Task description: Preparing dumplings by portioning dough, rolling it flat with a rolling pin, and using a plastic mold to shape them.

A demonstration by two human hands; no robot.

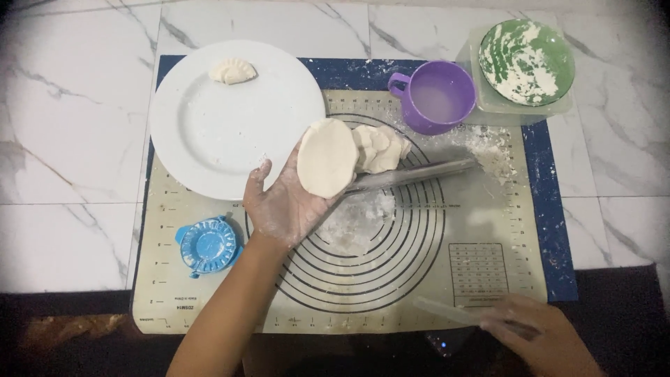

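Pale, soft dough round lies on the open, flour-dusted left hand, above the mat centre; it looks light, limp and tearable, best supported flat underneath. At five o'clock the blurred right hand touches a clear strip; its grip is unclear.

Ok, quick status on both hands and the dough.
Left hand palm up, flat dough round resting on its fingers. Right hand at mat edge, on a pale blurred tool. Rolling pin and dough stack just beyond.
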